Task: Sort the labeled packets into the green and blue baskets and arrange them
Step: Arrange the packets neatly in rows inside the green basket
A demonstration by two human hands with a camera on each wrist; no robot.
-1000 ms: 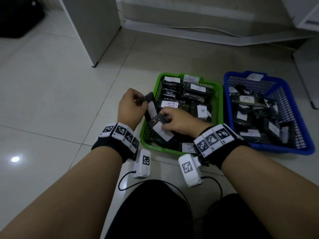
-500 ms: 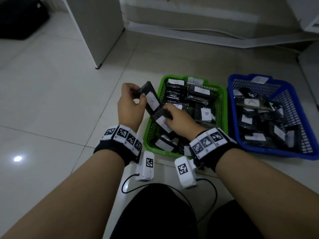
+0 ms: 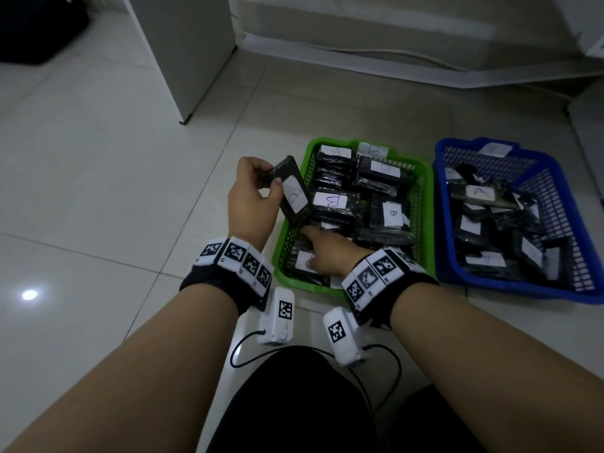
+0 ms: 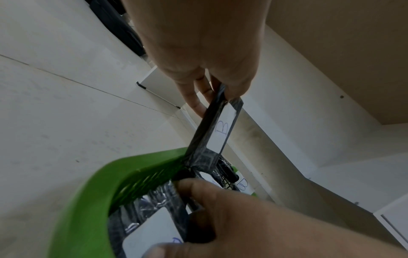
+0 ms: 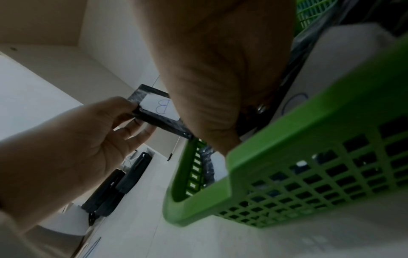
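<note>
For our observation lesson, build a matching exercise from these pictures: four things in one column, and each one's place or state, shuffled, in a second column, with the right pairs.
Column 1
1. left hand
2. right hand
3. green basket
4. blue basket

Column 2
a. holds packets labelled A
b. reaches into the green basket's near end
c. holds packets labelled B
d. pinches a B packet over the green basket's left rim

Pairs: 1-d, 2-b, 3-c, 4-a

Two hands (image 3: 251,204), one green basket (image 3: 425,204), one blue basket (image 3: 585,256), many labeled packets (image 3: 330,204).
</note>
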